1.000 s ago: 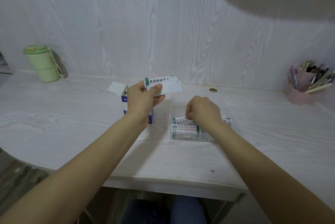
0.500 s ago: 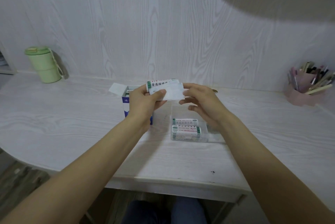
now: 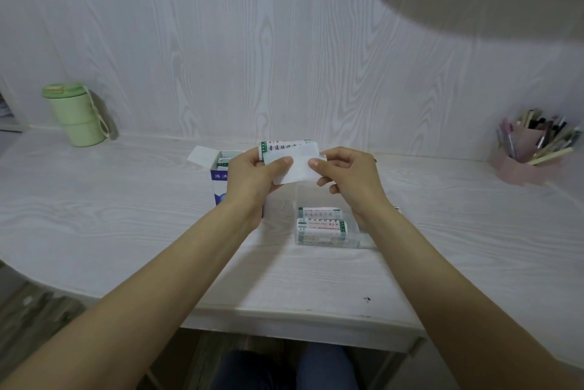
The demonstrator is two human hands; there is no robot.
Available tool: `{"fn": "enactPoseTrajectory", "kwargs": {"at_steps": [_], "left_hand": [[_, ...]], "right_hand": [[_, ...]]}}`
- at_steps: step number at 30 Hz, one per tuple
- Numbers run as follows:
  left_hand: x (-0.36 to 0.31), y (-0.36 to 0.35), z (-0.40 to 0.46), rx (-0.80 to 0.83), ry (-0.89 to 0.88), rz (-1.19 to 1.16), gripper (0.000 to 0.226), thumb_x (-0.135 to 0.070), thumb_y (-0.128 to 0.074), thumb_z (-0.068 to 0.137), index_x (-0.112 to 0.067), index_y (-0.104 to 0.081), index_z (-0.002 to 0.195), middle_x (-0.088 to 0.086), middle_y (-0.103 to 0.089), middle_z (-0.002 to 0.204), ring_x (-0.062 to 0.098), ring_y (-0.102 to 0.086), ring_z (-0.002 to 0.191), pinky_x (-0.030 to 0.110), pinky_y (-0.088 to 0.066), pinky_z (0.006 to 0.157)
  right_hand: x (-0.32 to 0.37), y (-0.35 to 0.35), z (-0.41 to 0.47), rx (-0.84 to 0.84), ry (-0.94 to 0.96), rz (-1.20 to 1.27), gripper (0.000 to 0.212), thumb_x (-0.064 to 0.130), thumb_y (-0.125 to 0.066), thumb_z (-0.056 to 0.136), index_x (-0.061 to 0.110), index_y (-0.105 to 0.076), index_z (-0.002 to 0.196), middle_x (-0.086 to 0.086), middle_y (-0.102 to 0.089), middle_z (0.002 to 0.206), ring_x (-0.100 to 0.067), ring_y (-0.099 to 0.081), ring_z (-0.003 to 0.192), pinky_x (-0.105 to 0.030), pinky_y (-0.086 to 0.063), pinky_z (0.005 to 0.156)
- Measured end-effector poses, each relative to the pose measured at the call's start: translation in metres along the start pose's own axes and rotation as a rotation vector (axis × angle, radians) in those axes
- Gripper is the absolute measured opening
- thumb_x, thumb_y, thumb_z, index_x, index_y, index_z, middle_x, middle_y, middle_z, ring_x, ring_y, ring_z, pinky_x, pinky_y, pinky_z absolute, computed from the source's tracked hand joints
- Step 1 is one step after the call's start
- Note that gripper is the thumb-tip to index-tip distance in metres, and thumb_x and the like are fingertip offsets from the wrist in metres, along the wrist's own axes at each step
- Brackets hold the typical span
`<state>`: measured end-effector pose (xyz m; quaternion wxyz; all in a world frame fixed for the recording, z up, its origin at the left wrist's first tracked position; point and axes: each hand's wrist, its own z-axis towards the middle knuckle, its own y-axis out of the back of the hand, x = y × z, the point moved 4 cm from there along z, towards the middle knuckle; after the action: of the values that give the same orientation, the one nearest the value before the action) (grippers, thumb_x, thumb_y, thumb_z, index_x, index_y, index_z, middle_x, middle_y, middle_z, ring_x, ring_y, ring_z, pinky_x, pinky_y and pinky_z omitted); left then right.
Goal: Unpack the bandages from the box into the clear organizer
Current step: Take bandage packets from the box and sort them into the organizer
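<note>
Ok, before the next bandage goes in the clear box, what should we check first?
1. Bandage packet held firmly: ok, the left hand grips it and the right hand pinches the white paper with it.
2. Room in the clear organizer: ok, two packets lie at its left, space at the right.
3. Path down to the organizer is free: ok, it sits just below the hands.
4. Is the white paper a leaflet or a wrapper: cannot tell.
5. More left in the bandage box: ok, its flap is open and packets show inside.
</note>
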<state>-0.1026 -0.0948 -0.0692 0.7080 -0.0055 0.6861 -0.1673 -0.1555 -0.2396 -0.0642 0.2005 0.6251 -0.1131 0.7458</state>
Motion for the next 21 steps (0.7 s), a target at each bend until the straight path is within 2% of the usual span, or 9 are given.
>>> {"fn": "enactPoseTrajectory", "kwargs": {"at_steps": [3, 5, 8, 10, 14, 19, 21], "left_hand": [[0.000, -0.002, -0.001, 0.011, 0.012, -0.060, 0.007, -0.011, -0.063, 0.089, -0.016, -0.067, 0.085, 0.000, -0.071, 0.087, 0.012, -0.069, 0.080, 0.019, -0.056, 0.064], [0.001, -0.002, -0.002, 0.013, 0.022, -0.068, 0.010, -0.012, -0.060, 0.091, -0.016, -0.066, 0.084, -0.001, -0.071, 0.086, 0.012, -0.069, 0.079, 0.019, -0.057, 0.064], [0.001, -0.002, -0.001, 0.024, 0.044, -0.052, 0.013, -0.008, -0.058, 0.092, -0.015, -0.064, 0.083, 0.000, -0.069, 0.087, 0.014, -0.068, 0.083, 0.021, -0.058, 0.066], [0.001, -0.003, -0.001, 0.042, 0.069, -0.040, 0.011, -0.005, -0.058, 0.091, -0.012, -0.064, 0.085, 0.003, -0.069, 0.089, 0.017, -0.067, 0.085, 0.020, -0.058, 0.066], [0.003, -0.002, -0.001, 0.045, 0.118, -0.067, 0.012, -0.014, -0.056, 0.094, -0.007, -0.066, 0.090, 0.008, -0.069, 0.090, 0.019, -0.068, 0.080, 0.020, -0.058, 0.061], [0.003, -0.001, -0.002, 0.044, 0.133, -0.089, 0.017, -0.016, -0.053, 0.096, -0.009, -0.065, 0.086, 0.009, -0.071, 0.088, 0.019, -0.070, 0.075, 0.023, -0.059, 0.063], [0.003, 0.001, -0.002, 0.024, 0.144, -0.108, 0.017, -0.016, -0.052, 0.096, -0.009, -0.064, 0.088, 0.008, -0.072, 0.084, 0.020, -0.071, 0.070, 0.025, -0.059, 0.062]], "right_hand": [[-0.002, 0.001, 0.001, -0.010, -0.012, 0.020, 0.017, 0.014, -0.073, 0.082, 0.014, -0.061, 0.069, 0.002, -0.062, 0.065, -0.007, -0.055, 0.049, -0.017, -0.036, 0.043], [-0.003, 0.001, 0.001, -0.016, -0.014, 0.047, 0.017, 0.013, -0.072, 0.082, 0.013, -0.062, 0.069, 0.003, -0.062, 0.062, -0.008, -0.055, 0.048, -0.017, -0.037, 0.042], [-0.004, -0.002, 0.001, -0.012, -0.035, 0.096, 0.006, 0.009, -0.071, 0.083, 0.007, -0.065, 0.084, 0.000, -0.062, 0.065, -0.007, -0.056, 0.048, -0.016, -0.043, 0.046], [-0.006, -0.002, 0.000, -0.016, -0.053, 0.125, 0.013, 0.007, -0.070, 0.083, 0.004, -0.066, 0.095, -0.004, -0.062, 0.065, -0.006, -0.057, 0.048, -0.016, -0.046, 0.051], [-0.007, -0.001, 0.000, -0.055, -0.086, 0.158, 0.007, 0.005, -0.071, 0.082, 0.008, -0.065, 0.079, -0.006, -0.061, 0.058, -0.008, -0.061, 0.048, -0.016, -0.050, 0.053], [-0.010, 0.002, -0.002, -0.089, -0.143, 0.268, 0.009, 0.004, -0.071, 0.081, -0.002, -0.064, 0.083, -0.001, -0.065, 0.059, -0.013, -0.067, 0.053, -0.015, -0.052, 0.053], [-0.013, 0.005, -0.002, -0.099, -0.160, 0.360, 0.008, 0.003, -0.070, 0.082, -0.001, -0.063, 0.081, 0.005, -0.067, 0.059, -0.015, -0.069, 0.058, -0.017, -0.056, 0.062]]}}
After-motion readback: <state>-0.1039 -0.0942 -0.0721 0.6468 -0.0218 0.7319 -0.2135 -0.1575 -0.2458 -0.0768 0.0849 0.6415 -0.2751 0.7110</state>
